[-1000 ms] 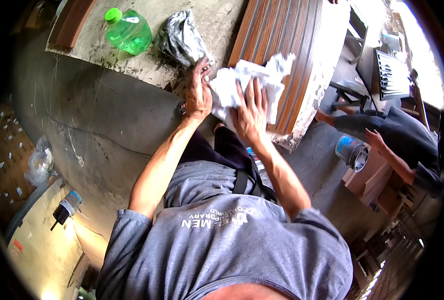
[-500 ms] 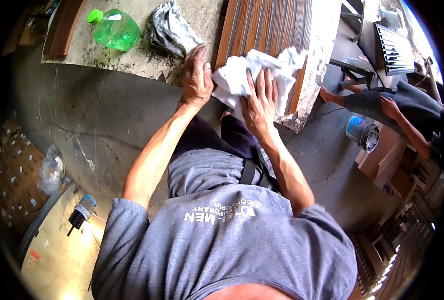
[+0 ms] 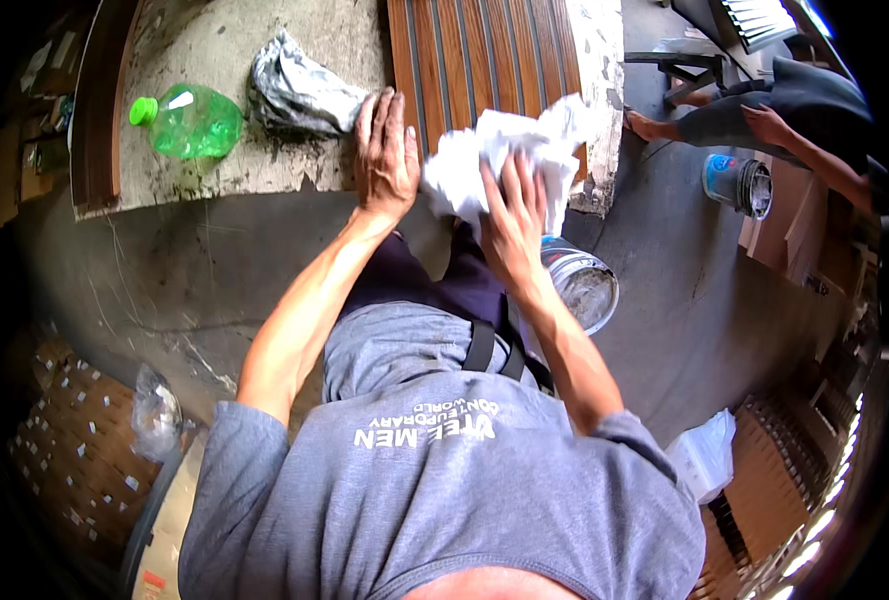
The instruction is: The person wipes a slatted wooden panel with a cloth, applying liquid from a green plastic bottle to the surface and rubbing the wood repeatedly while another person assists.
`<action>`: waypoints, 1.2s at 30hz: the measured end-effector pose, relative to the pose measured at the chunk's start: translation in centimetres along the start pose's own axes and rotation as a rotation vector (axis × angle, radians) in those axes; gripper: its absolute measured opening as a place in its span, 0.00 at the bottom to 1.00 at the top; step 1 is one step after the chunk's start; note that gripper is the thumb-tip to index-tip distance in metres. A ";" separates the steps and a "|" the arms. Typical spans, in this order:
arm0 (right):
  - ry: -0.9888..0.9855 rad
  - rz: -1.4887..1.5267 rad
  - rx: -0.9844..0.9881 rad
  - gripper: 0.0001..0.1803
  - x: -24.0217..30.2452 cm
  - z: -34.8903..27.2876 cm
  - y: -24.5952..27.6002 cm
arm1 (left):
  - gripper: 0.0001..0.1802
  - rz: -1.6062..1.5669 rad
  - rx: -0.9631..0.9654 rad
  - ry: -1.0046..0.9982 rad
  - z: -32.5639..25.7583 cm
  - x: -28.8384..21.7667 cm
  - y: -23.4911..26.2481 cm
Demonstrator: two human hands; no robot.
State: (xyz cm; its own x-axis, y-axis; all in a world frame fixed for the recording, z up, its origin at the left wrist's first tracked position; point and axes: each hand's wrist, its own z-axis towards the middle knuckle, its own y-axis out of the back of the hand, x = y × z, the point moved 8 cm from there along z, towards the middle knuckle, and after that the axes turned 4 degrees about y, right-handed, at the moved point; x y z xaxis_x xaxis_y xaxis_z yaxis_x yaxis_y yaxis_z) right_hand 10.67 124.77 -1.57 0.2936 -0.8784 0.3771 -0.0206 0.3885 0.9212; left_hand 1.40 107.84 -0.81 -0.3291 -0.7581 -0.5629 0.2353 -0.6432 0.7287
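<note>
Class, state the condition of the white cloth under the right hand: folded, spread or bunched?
Bunched: the white cloth shows uneven creases and raised, irregular edges around the right hand.

The strongest light shows at the upper right, where a slatted panel (image 3: 756,22) glares white. At centre, the cloth (image 3: 534,130) is nearly washed out and the right hand (image 3: 512,215) looks slightly smeared. Shade dulls the floor (image 3: 254,245) below the table (image 3: 184,60). Hard white streaks dot the lower right rim. Straight edges bow; the corners sink into black.
</note>
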 end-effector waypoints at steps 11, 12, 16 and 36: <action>-1.040 1.880 -0.691 0.25 -4.6 -14.2 6.5 | 0.23 -0.023 0.026 0.012 0.2 -0.1 0.0; -0.979 1.959 -0.722 0.25 -5.3 -13.7 7.0 | 0.23 -0.024 0.007 -0.016 0.2 -0.3 0.2; -0.652 2.023 -0.743 0.22 -7.9 -10.1 8.8 | 0.24 -0.006 0.023 0.002 0.3 -0.3 0.1; -0.148 -0.060 -0.024 0.36 -5.2 5.7 1.1 | 0.25 0.117 0.171 0.052 0.3 -0.4 -0.7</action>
State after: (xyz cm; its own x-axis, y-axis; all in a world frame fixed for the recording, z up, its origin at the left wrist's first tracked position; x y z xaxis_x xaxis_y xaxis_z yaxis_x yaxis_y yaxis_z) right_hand 3.66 128.21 -1.96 0.1491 -0.9309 0.3334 0.0159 0.3394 0.9405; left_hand 1.12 108.62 -0.98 -0.2597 -0.8341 -0.4866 0.1090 -0.5260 0.8435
